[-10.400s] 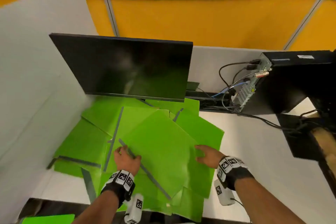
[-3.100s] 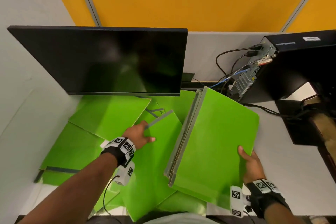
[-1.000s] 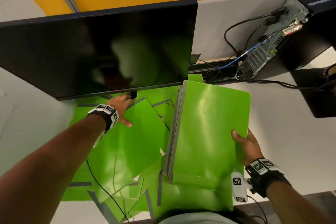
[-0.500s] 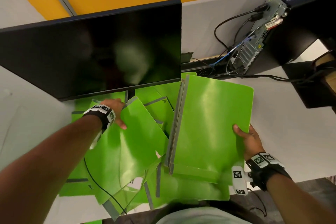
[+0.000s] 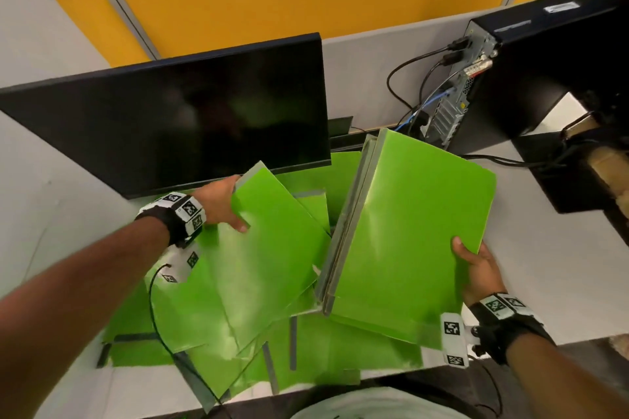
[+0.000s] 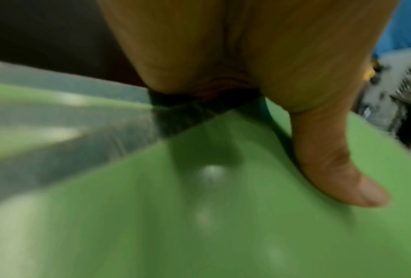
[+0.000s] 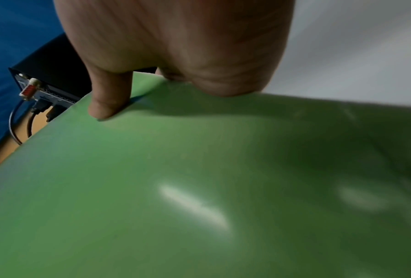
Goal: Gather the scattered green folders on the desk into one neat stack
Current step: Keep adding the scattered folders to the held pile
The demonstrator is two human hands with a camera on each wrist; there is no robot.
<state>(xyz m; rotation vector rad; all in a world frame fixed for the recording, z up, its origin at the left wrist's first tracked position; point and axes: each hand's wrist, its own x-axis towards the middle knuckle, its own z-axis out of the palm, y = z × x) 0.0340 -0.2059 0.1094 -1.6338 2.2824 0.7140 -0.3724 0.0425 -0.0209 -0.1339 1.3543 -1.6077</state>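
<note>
My right hand [image 5: 474, 265] grips the right edge of a gathered stack of green folders [image 5: 408, 235], thumb on top, held tilted above the desk. In the right wrist view the thumb [image 7: 109, 101] presses on the stack's top cover [image 7: 199, 188]. My left hand [image 5: 224, 202] holds a single green folder [image 5: 269, 248] by its upper left edge, thumb on its face, lifted just below the monitor. The left wrist view shows that thumb [image 6: 330, 159] on the folder [image 6: 199, 216]; the fingers are hidden beneath. Several more green folders [image 5: 323, 350] lie scattered underneath.
A black monitor [image 5: 177, 122] stands right behind the left hand. A black computer tower [image 5: 531, 71] with cables [image 5: 418, 92] sits at the back right. Bare white desk [image 5: 544, 265] lies to the right of the stack. The desk's front edge is close to my body.
My left hand has raised the single folder and brought it rightward toward the stack. The right hand keeps the stack in about the same place.
</note>
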